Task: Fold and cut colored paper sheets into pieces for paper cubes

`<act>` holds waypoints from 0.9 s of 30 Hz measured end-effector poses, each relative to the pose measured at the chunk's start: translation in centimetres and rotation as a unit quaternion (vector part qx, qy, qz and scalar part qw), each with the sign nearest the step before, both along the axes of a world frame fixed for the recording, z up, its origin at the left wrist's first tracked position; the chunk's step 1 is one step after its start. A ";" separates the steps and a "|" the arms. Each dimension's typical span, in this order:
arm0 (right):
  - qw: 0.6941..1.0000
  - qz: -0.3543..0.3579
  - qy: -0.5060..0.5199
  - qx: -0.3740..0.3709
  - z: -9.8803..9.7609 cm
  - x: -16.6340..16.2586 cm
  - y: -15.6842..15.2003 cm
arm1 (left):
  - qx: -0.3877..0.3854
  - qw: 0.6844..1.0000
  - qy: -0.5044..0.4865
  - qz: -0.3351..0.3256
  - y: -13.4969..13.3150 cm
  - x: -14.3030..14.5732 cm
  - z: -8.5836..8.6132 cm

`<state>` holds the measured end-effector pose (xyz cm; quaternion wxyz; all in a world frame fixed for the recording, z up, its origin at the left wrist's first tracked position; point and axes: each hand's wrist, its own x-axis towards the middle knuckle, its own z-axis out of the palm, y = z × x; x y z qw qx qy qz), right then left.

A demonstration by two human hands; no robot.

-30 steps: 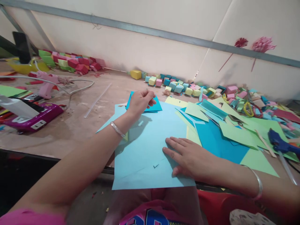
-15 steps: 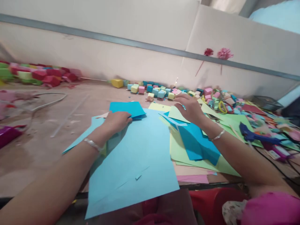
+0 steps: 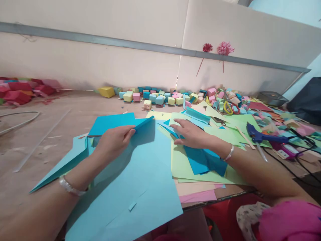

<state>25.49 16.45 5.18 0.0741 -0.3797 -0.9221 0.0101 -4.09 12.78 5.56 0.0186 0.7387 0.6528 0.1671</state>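
My left hand (image 3: 114,140) grips the near edge of a dark blue folded paper piece (image 3: 112,122), which lies at the far end of a large light blue sheet (image 3: 130,187). That sheet hangs over the table's near edge. My right hand (image 3: 192,134) lies flat, fingers stretched out, on a pile of light green paper (image 3: 183,164) and dark blue paper (image 3: 203,160) to the right. Both wrists wear a silver bangle.
A row of small coloured paper cubes (image 3: 155,97) runs along the back wall. A blue glue gun (image 3: 260,137) and cables lie at the right among paper scraps. Red and pink paper boxes (image 3: 17,92) sit at the far left. A white cable (image 3: 17,122) crosses the left table.
My right hand left the light blue sheet, reached right and now rests flat on the green and blue pile. My left hand slid to the dark blue piece's near edge. The view swung right.
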 end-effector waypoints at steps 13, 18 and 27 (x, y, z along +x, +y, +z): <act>0.980 -0.190 -0.036 -0.055 -1.4 4.2 -6.7 | -0.056 0.992 -0.028 -0.105 -0.7 1.1 -2.1; 0.971 -0.180 0.110 -0.111 -0.8 4.6 -5.0 | -0.062 0.992 0.006 -0.106 -0.3 0.9 -2.1; 0.946 -0.188 0.228 -0.131 -1.1 4.6 -3.4 | -0.054 0.993 0.040 -0.094 1.0 0.0 -3.0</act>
